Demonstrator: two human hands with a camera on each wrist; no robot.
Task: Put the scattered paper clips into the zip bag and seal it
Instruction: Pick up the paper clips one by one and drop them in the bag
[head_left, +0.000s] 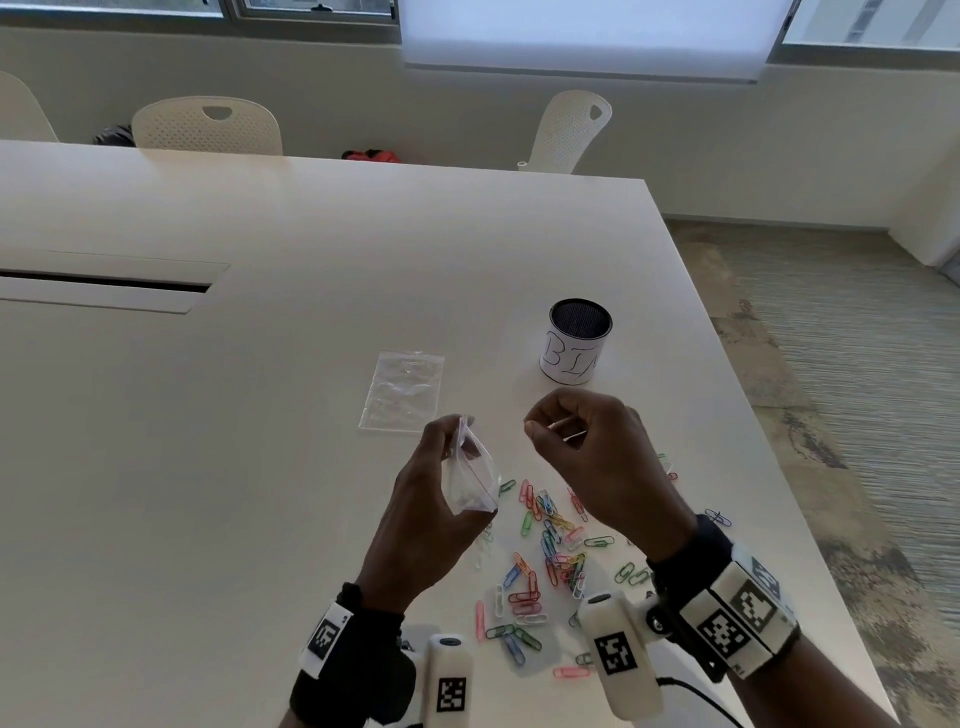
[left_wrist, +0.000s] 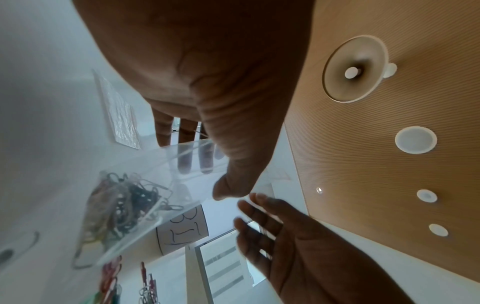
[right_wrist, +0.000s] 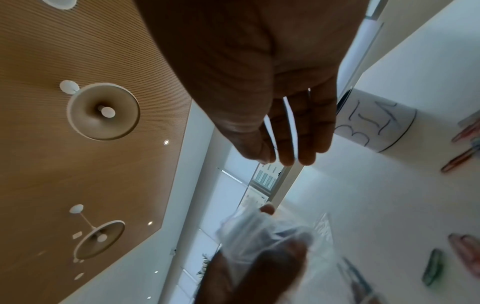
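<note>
Left of centre in the head view, a second, flat zip bag (head_left: 402, 391) lies on the white table (head_left: 208, 415), and just below it the left hand (head_left: 431, 499) grips a clear zip bag (head_left: 470, 478) with a red seal line, its mouth open; the left wrist view shows a clump of paper clips already inside it. Right of that, the right hand (head_left: 582, 447) hangs with fingers curled around a white paper clip (head_left: 569, 431), above dozens of scattered paper clips (head_left: 545, 561), too many to count. Above it stands one black mesh cup (head_left: 576, 340) whose paper label reads "BIN".
</note>
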